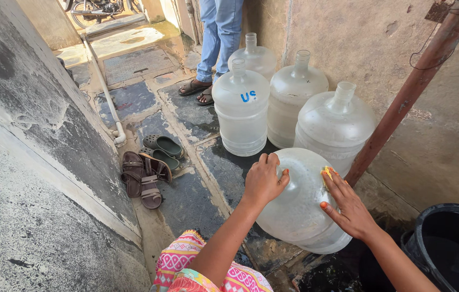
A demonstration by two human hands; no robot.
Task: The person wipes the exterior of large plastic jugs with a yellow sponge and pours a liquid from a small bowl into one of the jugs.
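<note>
The left hand lies curled over the upper side of a big clear water jug, fingers bent and resting on the plastic, steadying it. The right hand is laid flat against the same jug with fingers stretched out, pressing a small yellow sponge onto its surface under the fingertips. The jug is tipped on its side on the wet stone floor. Just behind the jug stand four more upright jugs against the wall, the nearest almost touching it. Right of the jug a rusty pipe slants up the wall, and further right sits a black tub. Left of the jug, near the low concrete wall, lie brown sandals and green clogs. Beyond the upright jugs stands another person in jeans and sandals.
</note>
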